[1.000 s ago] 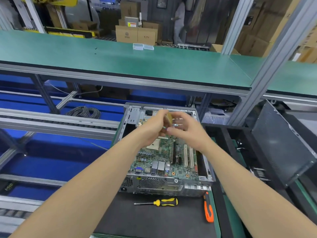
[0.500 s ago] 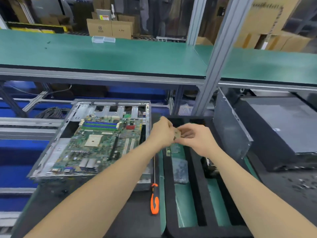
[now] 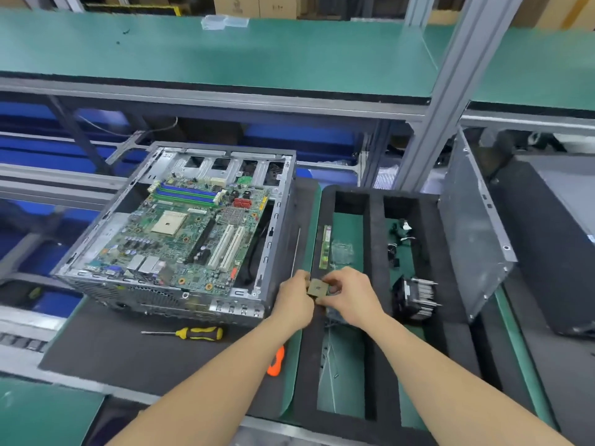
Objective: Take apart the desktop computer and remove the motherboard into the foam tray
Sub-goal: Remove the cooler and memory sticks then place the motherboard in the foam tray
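My left hand (image 3: 294, 304) and right hand (image 3: 351, 300) both pinch the small square processor (image 3: 317, 288) by its edges, above the left slot of the foam tray (image 3: 375, 252). I take the step to be setting this chip down. I should keep my fingers on the edges, off the flat faces, and lower it level beside the memory stick (image 3: 325, 247) without knocking it. The cooler (image 3: 417, 300) lies in the next slot. The motherboard (image 3: 180, 239) sits in the open case (image 3: 277, 246), left of the tray. The yellow screwdriver (image 3: 196, 333) lies on the table (image 3: 112, 349) before it, ready for the board's screws.
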A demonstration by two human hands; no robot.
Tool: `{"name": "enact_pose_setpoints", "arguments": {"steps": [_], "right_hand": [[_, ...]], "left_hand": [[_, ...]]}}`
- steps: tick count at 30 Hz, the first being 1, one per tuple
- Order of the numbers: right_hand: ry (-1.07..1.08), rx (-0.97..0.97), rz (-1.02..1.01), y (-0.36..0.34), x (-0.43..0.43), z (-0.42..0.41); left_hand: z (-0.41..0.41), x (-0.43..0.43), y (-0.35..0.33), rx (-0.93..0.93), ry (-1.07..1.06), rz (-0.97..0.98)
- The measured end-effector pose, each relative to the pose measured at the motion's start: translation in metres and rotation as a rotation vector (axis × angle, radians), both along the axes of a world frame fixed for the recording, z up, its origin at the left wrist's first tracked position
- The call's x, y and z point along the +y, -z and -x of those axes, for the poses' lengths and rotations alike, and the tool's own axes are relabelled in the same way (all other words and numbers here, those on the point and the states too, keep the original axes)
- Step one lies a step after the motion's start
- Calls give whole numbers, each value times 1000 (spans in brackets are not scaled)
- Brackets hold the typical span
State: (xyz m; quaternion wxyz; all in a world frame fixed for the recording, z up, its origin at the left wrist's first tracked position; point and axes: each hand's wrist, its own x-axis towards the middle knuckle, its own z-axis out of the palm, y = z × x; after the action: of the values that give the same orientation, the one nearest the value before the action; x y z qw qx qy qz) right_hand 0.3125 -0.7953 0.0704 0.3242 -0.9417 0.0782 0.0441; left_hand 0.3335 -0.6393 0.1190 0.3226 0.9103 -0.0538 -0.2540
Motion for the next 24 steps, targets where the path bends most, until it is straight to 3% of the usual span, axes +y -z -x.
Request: {"name": "enact_pose_setpoints", "arguments": {"steps": [9, 14, 19, 24], "right_hand": [[5, -6, -17, 4, 4, 0], [173, -331, -68, -56, 28, -24], [79, -552, -103, -138, 101, -67], [-20, -430, -83, -152, 194, -100]], "left_hand": [[4, -10, -7, -70, 131, -104], [-1, -3, -71, -351, 180, 189], [-42, 68, -141, -653, -9, 374], [-94, 176, -153, -686, -236, 220]]}}
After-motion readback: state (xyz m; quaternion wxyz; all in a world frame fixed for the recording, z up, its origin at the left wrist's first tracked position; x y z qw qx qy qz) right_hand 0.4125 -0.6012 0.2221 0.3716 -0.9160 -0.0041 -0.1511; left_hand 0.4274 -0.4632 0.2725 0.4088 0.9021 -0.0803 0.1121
